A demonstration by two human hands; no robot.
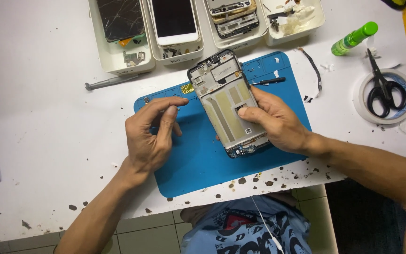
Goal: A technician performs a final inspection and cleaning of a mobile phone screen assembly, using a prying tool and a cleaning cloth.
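- Right hand [278, 123] has its grip clamped on the opened black-framed phone chassis with the pale inner plate [229, 104], thumb across its middle, over the blue rectangular work mat [198, 164].
- Left hand [153, 134] pinches something tiny, too small to name, just left of the chassis (nearer its upper half).
- Long axis runs away from the person, tilted left.
- Count: one chassis, two hands, four white trays [118, 63] across the desk [48, 117].

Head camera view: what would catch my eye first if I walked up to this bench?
Probably the opened phone frame, gripped by the right hand over the blue work mat at the centre. Beside it, the left hand pinches something too small to make out. Along the far edge, white trays hold a cracked screen and other phone parts.
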